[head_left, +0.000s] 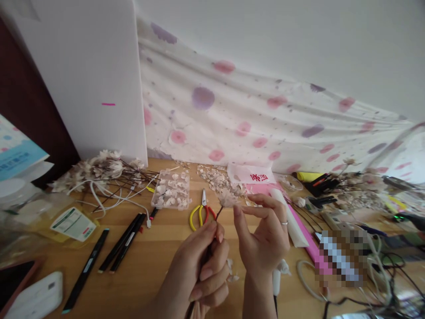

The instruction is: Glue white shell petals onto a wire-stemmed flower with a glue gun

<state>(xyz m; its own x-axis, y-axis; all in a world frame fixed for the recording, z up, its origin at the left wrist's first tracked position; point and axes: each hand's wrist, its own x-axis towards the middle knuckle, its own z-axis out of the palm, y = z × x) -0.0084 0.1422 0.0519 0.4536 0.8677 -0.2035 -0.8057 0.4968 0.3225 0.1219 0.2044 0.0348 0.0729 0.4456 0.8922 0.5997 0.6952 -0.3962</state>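
A pale, papery flower (227, 198) on a thin dark stem (219, 213) stands upright in front of me. My left hand (207, 261) is closed around the stem below the bloom, thumb and forefinger at the top. At the petals' right edge is my right hand (264, 232), with a ring on one finger. Its thumb and forefinger tips come close together in a pinch, the other fingers stretched out; anything between them is too small to make out. Behind the left hand lie scissors (201, 212) with yellow and red handles. Loose petals (215, 178) are heaped beyond.
A clear compartment box (171, 189) of pale petal pieces stands left of the scissors. Stemmed flowers (109, 167) lie at the back left beside white cables (96, 195). Black markers (86, 270) lie nearer. On the right are a white roll (290, 219), a pink sheet (310, 243) and tangled cables.
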